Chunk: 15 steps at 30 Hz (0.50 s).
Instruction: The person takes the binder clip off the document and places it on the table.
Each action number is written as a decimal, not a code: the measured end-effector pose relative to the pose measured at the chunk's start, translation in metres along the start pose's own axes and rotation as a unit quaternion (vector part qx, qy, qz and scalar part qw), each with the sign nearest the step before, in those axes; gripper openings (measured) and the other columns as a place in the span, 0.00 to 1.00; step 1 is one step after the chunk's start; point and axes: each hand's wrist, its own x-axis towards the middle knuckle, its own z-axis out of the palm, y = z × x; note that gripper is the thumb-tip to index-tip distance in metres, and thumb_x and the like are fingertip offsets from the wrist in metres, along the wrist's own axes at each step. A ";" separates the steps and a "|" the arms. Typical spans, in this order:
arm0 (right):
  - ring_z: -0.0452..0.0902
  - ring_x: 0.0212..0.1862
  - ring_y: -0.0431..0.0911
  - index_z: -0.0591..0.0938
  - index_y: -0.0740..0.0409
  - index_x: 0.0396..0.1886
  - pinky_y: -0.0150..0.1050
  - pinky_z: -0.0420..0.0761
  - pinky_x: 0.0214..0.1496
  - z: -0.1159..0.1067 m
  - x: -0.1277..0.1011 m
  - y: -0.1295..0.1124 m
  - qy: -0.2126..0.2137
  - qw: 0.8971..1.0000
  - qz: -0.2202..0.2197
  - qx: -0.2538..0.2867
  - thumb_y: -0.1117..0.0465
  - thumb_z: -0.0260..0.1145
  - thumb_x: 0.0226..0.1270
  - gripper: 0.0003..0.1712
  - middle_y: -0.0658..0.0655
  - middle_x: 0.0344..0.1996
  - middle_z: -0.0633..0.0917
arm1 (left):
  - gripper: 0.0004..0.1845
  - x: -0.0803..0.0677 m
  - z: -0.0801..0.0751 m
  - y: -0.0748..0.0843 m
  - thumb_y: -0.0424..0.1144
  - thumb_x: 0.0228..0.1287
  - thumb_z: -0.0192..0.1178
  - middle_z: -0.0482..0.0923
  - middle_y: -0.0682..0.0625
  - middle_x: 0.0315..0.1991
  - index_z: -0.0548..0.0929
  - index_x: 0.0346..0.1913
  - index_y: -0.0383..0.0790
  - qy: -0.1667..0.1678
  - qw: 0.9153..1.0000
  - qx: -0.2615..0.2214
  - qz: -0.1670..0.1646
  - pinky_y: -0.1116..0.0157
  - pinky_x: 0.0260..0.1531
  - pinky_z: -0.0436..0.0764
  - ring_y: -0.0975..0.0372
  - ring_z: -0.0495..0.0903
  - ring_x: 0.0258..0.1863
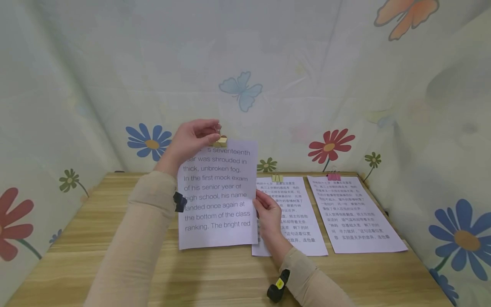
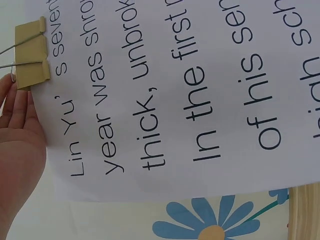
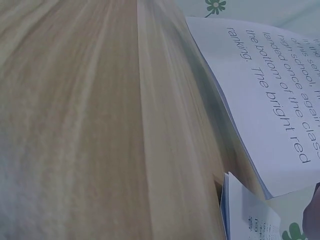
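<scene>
A white sheet with large English print (image 1: 218,196) is held upright over the wooden table (image 1: 115,264). A gold binder clip (image 1: 220,141) sits on its top edge. My left hand (image 1: 213,133) pinches the clip's wire handles from the left. In the left wrist view the clip (image 2: 31,54) bites the sheet (image 2: 175,100) just above my fingers (image 2: 17,125). My right hand (image 1: 259,201) pinches the sheet's right edge about halfway down. The right wrist view shows the sheet's lower part (image 3: 270,90) above the table (image 3: 100,125).
Two sheets of Chinese print lie flat at the back right of the table: one (image 1: 295,221) with a gold clip (image 1: 277,178), the other (image 1: 354,213) with a pink clip (image 1: 333,176). A flower-printed cloth (image 1: 245,85) walls in the table on three sides.
</scene>
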 end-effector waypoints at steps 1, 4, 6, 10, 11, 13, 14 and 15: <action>0.84 0.44 0.43 0.86 0.57 0.52 0.31 0.83 0.44 0.000 0.000 0.000 0.000 1.000 0.001 0.000 0.72 0.67 0.64 0.17 0.57 0.45 0.87 | 0.25 0.000 0.001 0.001 0.36 0.66 0.67 0.82 0.44 0.55 0.78 0.64 0.37 0.004 1.000 0.000 -0.002 0.63 0.56 0.77 0.56 0.81 0.52; 0.84 0.44 0.43 0.85 0.58 0.52 0.30 0.82 0.44 0.000 0.000 0.000 0.002 1.000 0.003 0.002 0.72 0.68 0.64 0.17 0.57 0.45 0.87 | 0.24 -0.001 0.003 0.002 0.37 0.65 0.67 0.82 0.44 0.53 0.79 0.63 0.37 0.016 1.000 0.003 -0.009 0.63 0.55 0.78 0.56 0.82 0.51; 0.84 0.44 0.43 0.85 0.58 0.52 0.30 0.82 0.44 0.000 0.000 0.000 0.003 1.000 0.001 0.006 0.72 0.68 0.64 0.17 0.57 0.46 0.87 | 0.23 -0.002 0.004 0.003 0.38 0.65 0.67 0.82 0.44 0.53 0.79 0.62 0.37 0.024 1.000 0.005 -0.013 0.64 0.54 0.78 0.56 0.81 0.50; 0.84 0.45 0.43 0.86 0.59 0.52 0.31 0.83 0.45 0.000 0.001 0.000 0.005 1.000 -0.003 0.017 0.73 0.68 0.64 0.17 0.57 0.46 0.87 | 0.23 -0.002 0.005 0.003 0.38 0.66 0.67 0.82 0.43 0.52 0.79 0.62 0.36 0.032 0.999 0.006 -0.015 0.66 0.52 0.79 0.56 0.81 0.49; 0.84 0.45 0.43 0.86 0.59 0.52 0.31 0.83 0.45 0.000 0.001 0.000 0.005 1.000 -0.005 0.017 0.73 0.67 0.64 0.17 0.58 0.46 0.87 | 0.23 -0.002 0.006 0.003 0.37 0.66 0.67 0.82 0.43 0.51 0.79 0.62 0.36 0.035 0.999 0.004 -0.016 0.66 0.51 0.79 0.56 0.81 0.49; 0.84 0.45 0.43 0.86 0.59 0.51 0.31 0.82 0.46 0.000 0.001 0.001 0.006 1.000 -0.006 0.017 0.74 0.67 0.64 0.17 0.58 0.46 0.87 | 0.22 -0.001 0.006 0.003 0.38 0.66 0.66 0.83 0.44 0.51 0.80 0.61 0.36 0.043 0.999 -0.003 -0.017 0.67 0.51 0.79 0.57 0.81 0.49; 0.84 0.45 0.44 0.86 0.60 0.52 0.32 0.82 0.47 0.000 0.001 0.001 0.006 1.000 -0.007 0.017 0.74 0.66 0.64 0.17 0.58 0.46 0.87 | 0.21 -0.001 0.007 0.003 0.38 0.66 0.66 0.83 0.44 0.51 0.80 0.61 0.36 0.049 0.999 -0.007 -0.018 0.67 0.51 0.79 0.57 0.82 0.49; 0.84 0.46 0.44 0.85 0.60 0.52 0.32 0.82 0.48 0.000 0.001 0.001 0.006 1.000 -0.006 0.017 0.74 0.66 0.64 0.17 0.58 0.46 0.87 | 0.21 0.000 0.007 0.004 0.38 0.67 0.66 0.83 0.44 0.51 0.80 0.61 0.36 0.057 0.998 -0.014 -0.017 0.67 0.52 0.79 0.58 0.82 0.49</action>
